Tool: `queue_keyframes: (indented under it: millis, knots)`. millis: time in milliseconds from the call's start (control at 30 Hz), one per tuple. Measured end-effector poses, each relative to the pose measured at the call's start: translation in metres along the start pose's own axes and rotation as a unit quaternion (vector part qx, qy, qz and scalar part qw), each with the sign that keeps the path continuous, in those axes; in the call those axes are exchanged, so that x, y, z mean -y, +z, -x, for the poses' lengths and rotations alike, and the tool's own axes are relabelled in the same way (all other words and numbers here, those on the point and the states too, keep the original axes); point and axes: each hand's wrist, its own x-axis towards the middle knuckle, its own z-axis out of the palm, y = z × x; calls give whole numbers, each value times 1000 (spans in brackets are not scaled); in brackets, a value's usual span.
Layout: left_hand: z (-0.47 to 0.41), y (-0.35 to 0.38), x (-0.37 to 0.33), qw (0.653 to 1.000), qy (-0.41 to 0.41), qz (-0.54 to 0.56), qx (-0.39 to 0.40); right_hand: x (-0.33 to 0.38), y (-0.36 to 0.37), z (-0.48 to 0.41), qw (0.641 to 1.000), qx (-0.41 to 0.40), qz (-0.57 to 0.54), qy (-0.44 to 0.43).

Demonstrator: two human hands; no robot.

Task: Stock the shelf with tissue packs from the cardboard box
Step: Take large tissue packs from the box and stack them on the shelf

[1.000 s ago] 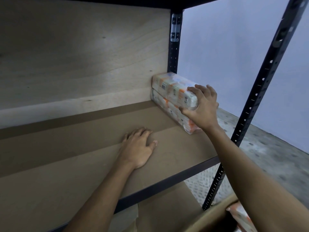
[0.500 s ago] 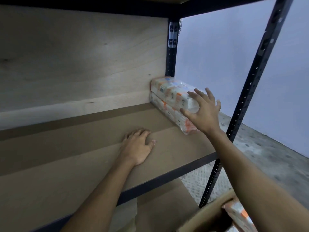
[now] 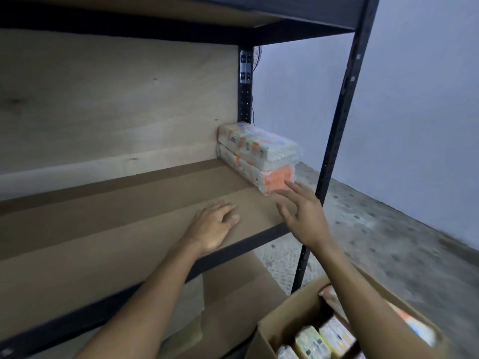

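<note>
Head view: two stacked tissue packs (image 3: 256, 151) sat just past the right hand (image 3: 303, 211), in the shelf (image 3: 129, 216) back corner. Clear wrap, white with orange panels; print too blurred to read. Right hand spread, empty. Left hand (image 3: 212, 226) lay flat on shelf. Cardboard box (image 3: 285, 314) under right forearm.

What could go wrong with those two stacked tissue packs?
The upper tissue pack lies on the lower tissue pack at the open right end of the shelf, with no side panel; a nudge from the right hand, open close by, might push them off. Soft packs may lean if stacked higher.
</note>
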Motion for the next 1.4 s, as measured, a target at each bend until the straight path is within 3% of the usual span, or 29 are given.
queue_keyframes:
  millis: [333, 667, 867, 1233, 1400]
  knots:
    - [56, 65, -94, 973, 224, 46, 23, -26, -33, 132, 987, 134, 64, 63]
    - [63, 194, -106, 960, 187, 96, 187, -118, -64, 231, 944, 213, 127, 217]
    - [37, 273, -113, 948, 190, 104, 233, -178, -56, 265, 935, 200, 170, 238]
    - [-18, 390, -124, 924, 299, -35, 235, -253, -40, 294, 896, 271, 263, 234]
    - [-35, 425, -120, 923, 322, -32, 207, -272, -30, 306, 895, 274, 284, 206]
